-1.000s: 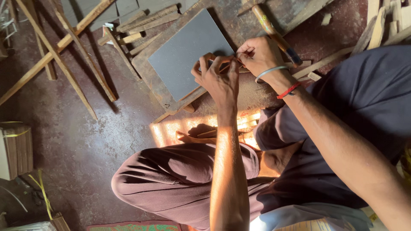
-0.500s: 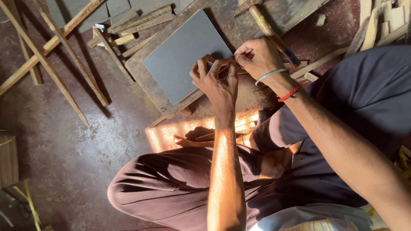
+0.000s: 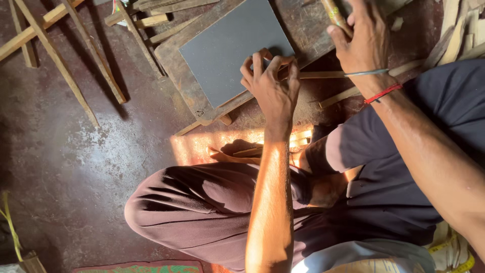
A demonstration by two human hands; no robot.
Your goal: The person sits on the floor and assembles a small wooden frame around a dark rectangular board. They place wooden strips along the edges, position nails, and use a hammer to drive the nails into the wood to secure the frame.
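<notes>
Clearly, in the head view, everything turns on the thin wooden strip. It lies almost level across the picture, on the low wooden surface, and its long axis runs from the left hand out toward the right hand.

The left hand's grip is clenched on the strip's near end. Thumb and fingertips pinch it together, right at the lower corner of the flat grey sheet lying on the same surface. From that grip the strip stretches away to the right, and its far end passes beneath the right wrist, just above the red thread band.

The right hand sits up and to the right of the left grip, apart from it, and is curled around a stick-like tool with a yellowish handle. The tool slants up and to the left, out of the top of the picture, so I cannot tell what sort of tip it has. It lies above the strip, and no contact between the 2 shows.

So the left hand is the 1 holding the strip, while the right hovers over its far half. Below the left forearm a bent knee in dark cloth rests on the worn floor. Loose wooden sticks lie well off to the left of both grips.
</notes>
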